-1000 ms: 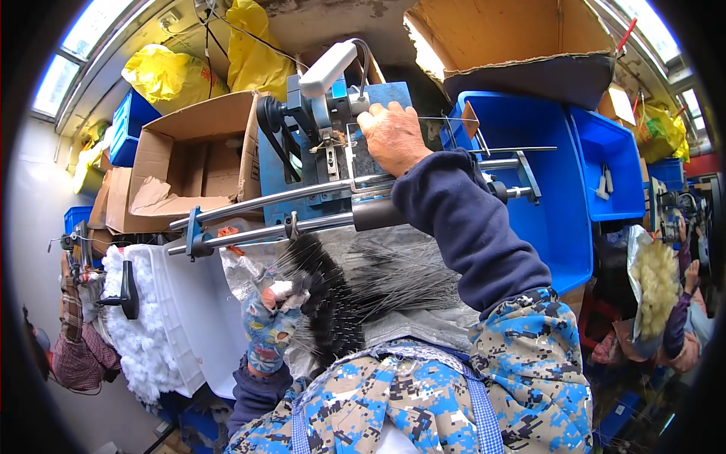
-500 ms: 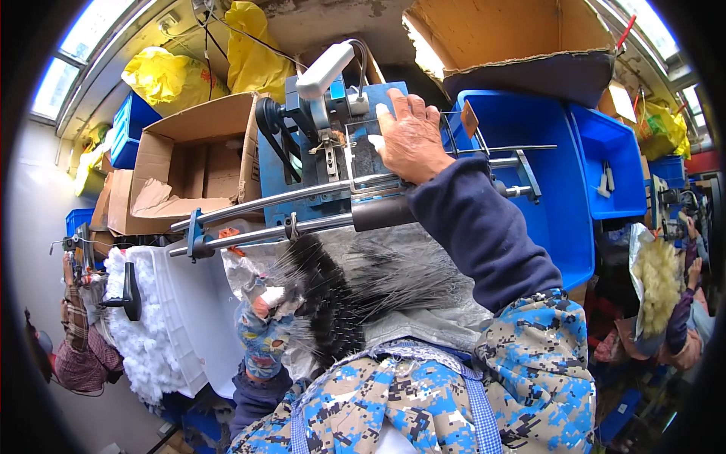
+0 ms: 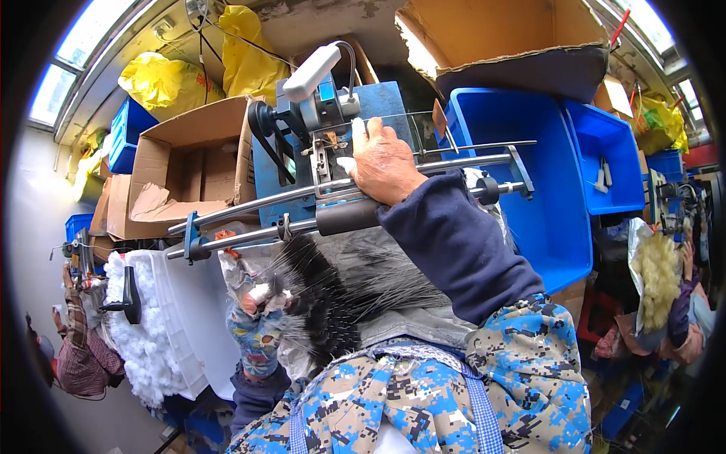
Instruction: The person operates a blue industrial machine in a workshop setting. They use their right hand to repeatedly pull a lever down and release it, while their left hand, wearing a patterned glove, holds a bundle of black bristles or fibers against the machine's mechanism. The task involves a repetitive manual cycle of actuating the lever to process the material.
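My right hand (image 3: pixel 384 163) lies over the sliding carriage (image 3: pixel 344 218) of a blue bench machine (image 3: pixel 378 98). Its fingers bend over the carriage top, and the thumb, with a white wrap, sticks out to the left. Two steel rails (image 3: pixel 249 208) carry the carriage. Low on the left, my left hand (image 3: pixel 259 300) is closed, with white wrapping on a finger; wispy fibres hide what it pinches. Beside it on my lap lies a thick bundle of black bristles (image 3: pixel 321 303), with loose dark strands (image 3: pixel 393 276) spread on a grey sheet (image 3: pixel 423 321).
An open cardboard box (image 3: pixel 189 136) stands left of the machine, blue bins (image 3: pixel 514 166) to its right. White fluff (image 3: pixel 136 333) fills the area by a white tub (image 3: pixel 193 318). Other people (image 3: pixel 87 348) work at both sides; one has pale yellow fibres (image 3: pixel 656 280).
My right hand and the carriage have slid left along the rails, toward the machine head. The left hand has shifted slightly left and down, staying beside the bristles.
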Motion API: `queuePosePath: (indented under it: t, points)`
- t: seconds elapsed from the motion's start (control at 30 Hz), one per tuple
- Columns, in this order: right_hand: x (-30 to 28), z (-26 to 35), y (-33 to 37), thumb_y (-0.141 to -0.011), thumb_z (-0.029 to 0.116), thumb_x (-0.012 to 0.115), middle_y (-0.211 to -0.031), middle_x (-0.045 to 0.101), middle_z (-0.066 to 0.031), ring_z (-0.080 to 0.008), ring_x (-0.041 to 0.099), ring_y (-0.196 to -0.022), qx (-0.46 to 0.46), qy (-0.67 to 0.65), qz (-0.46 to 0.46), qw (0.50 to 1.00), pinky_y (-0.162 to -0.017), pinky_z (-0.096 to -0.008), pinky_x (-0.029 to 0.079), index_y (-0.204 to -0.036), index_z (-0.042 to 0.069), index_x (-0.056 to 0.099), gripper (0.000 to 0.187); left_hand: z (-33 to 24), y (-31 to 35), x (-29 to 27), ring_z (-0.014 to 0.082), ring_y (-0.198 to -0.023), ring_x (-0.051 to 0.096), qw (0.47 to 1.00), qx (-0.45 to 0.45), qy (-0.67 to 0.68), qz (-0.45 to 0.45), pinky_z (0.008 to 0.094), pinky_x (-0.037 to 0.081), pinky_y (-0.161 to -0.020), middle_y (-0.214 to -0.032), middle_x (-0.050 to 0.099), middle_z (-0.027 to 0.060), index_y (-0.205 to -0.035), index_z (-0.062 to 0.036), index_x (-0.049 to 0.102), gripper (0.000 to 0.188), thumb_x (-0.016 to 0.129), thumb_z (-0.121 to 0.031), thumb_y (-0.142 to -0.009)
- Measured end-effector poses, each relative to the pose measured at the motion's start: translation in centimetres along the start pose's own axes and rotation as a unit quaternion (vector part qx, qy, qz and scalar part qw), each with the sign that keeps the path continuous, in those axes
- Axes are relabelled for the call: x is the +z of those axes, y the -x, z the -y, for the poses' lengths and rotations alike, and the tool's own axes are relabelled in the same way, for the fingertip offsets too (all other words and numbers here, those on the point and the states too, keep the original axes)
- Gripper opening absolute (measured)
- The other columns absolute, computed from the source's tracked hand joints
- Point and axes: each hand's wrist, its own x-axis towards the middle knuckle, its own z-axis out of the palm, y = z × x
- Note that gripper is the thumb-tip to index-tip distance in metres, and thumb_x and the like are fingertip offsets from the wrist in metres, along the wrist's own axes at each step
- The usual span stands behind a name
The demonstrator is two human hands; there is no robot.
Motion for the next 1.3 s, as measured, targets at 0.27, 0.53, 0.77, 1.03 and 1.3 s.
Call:
queuePosePath:
  t: [0.27, 0.53, 0.77, 1.03, 1.3]
  points:
    - [1.1, 1.8, -0.8, -0.079, 0.031, 0.061, -0.099, 0.05, -0.0216, -0.0323, 0.056, -0.081, -0.045, -0.009, 0.014, 0.999, -0.072, -0.0374, 0.048, -0.117, -0.011, 0.041, 0.06, -0.6, -1.1, 0.7, 0.0146, -0.069, 0.062, 0.991, 0.066, -0.115, 0.016, 0.0263, 0.05, -0.063, -0.08, 0.066, 0.0073, -0.093, -0.0019, 0.065, 0.018, 0.067, -0.005, -0.076]
    - [-3.5, -4.2, 0.4, -0.071, 0.025, 0.068, -0.099, 0.049, -0.0108, -0.0258, 0.048, -0.095, -0.044, 0.109, -0.019, 0.993, -0.074, -0.0398, 0.039, -0.095, 0.002, 0.059, 0.035, -0.2, -1.0, 0.1, 0.0152, -0.061, 0.059, 0.996, -0.061, 0.029, -0.051, 0.0266, 0.049, -0.057, -0.072, 0.062, 0.0102, -0.095, 0.0025, 0.058, 0.015, 0.06, -0.006, -0.083]
    - [-4.2, -6.4, -1.8, -0.075, 0.007, 0.054, -0.085, 0.063, -0.0101, -0.0245, 0.053, -0.094, -0.025, 0.161, 0.073, 0.984, -0.076, -0.0417, 0.036, -0.086, 0.008, 0.065, 0.015, -1.4, -2.1, 1.3, 0.0151, -0.057, 0.057, 0.996, -0.034, 0.05, -0.065, 0.0261, 0.047, -0.053, -0.069, 0.06, 0.0102, -0.097, 0.0017, 0.055, 0.014, 0.057, -0.007, -0.086]
    - [-7.7, -0.4, 9.2, -0.072, 0.003, 0.064, -0.08, 0.058, -0.011, -0.0274, 0.054, -0.077, -0.207, -0.202, 0.046, 0.956, -0.073, -0.0382, 0.043, -0.085, 0.004, 0.06, 0.013, -0.7, -2.7, -2.5, 0.016, -0.054, 0.056, 0.988, -0.047, 0.087, -0.123, 0.0249, 0.046, -0.05, -0.067, 0.06, 0.012, -0.096, 0.0034, 0.055, 0.018, 0.058, -0.011, -0.085]
    - [-9.7, 5.5, 8.6, -0.089, 0.007, 0.052, -0.089, 0.061, -0.0095, -0.0143, 0.057, -0.075, -0.021, -0.83, 0.069, 0.553, -0.067, -0.028, 0.046, -0.094, -0.003, 0.06, 0.013, -1.1, -2.2, 1.3, 0.0189, -0.066, 0.06, 0.966, 0.138, -0.182, 0.118, 0.0294, 0.048, -0.063, -0.079, 0.063, 0.0065, -0.1, -0.0059, 0.06, 0.026, 0.064, 0.001, -0.075]
